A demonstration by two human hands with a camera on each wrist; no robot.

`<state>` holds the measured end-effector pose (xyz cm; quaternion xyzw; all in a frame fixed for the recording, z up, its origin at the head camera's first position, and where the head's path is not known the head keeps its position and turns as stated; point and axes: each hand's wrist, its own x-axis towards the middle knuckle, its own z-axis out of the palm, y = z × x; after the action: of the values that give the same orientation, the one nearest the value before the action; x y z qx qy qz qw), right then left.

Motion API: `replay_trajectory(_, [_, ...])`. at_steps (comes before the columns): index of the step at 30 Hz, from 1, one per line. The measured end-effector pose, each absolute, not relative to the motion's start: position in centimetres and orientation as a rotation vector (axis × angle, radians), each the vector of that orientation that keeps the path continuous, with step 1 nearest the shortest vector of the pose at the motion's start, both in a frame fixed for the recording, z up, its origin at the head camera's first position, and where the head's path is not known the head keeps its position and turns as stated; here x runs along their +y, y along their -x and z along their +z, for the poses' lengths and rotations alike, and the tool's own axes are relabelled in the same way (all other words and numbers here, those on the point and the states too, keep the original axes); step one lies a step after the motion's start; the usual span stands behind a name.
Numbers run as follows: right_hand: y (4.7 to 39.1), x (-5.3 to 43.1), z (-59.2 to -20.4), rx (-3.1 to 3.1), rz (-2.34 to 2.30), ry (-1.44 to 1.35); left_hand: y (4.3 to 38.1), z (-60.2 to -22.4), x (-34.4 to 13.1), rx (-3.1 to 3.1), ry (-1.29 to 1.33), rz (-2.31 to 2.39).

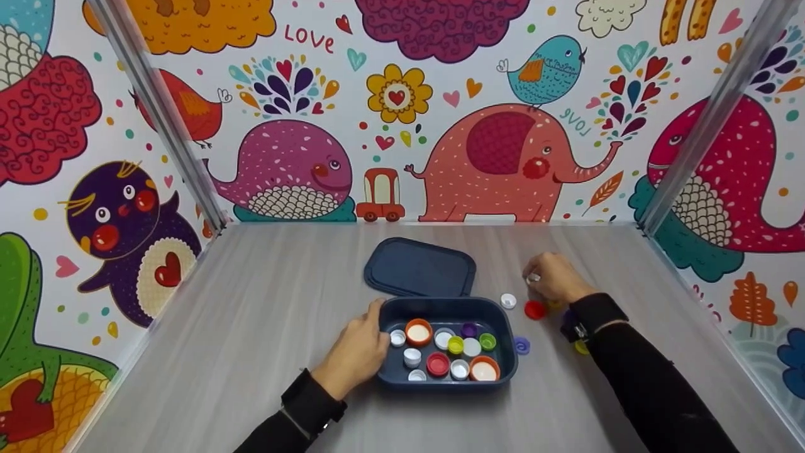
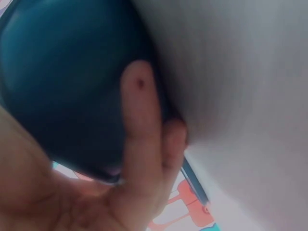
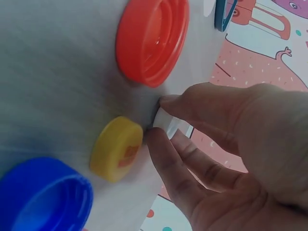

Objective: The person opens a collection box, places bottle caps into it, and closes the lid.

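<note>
A dark blue box [image 1: 446, 385] with rounded corners holds several bottle caps: white, orange-rimmed, red, yellow, green and purple. My left hand [image 1: 355, 346] grips its left end; the left wrist view shows fingers [image 2: 142, 110] lying along the outer wall. To the right of the box, my right hand [image 1: 556, 277] pinches a white cap [image 3: 164, 119] between thumb and fingertips, close over the table. Beside that hand lie a red cap [image 3: 153, 41], a yellow cap [image 3: 115, 149] and a blue-looking cap [image 3: 45, 195], which the right forearm partly hides in the head view.
The dark blue lid [image 1: 421, 267] lies flat behind the box. A white cap [image 1: 508, 301] and a lilac cap [image 1: 522, 345] are by the box's right side. Another yellow cap [image 1: 582, 347] shows beneath the right forearm. Patterned walls [image 1: 302, 170] with metal posts enclose the table [image 1: 251, 352].
</note>
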<state>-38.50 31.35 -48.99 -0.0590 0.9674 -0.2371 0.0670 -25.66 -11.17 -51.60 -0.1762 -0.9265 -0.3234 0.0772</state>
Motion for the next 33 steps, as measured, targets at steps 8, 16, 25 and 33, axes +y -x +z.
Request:
replay_trajectory(8, [37.5,30.1,-48.0,2.959,-0.767,0.269,25.8,-51.5,-11.2,-2.797,0.52,-0.966])
replay_trajectory(16, [35.8,27.5,-46.3,3.003,-0.775,0.416,25.7,-51.5,-11.1,-2.793,0.516,-0.963])
replay_trajectory(25, [33.2,24.0,-44.3,3.068,-0.735,0.753,25.6,-51.4,-11.1,-2.779,0.531,-0.96])
replay_trajectory(33, [31.5,21.1,-43.0,2.995,-0.71,0.944,25.5,-51.4,-11.1,-2.731,0.565,-0.942])
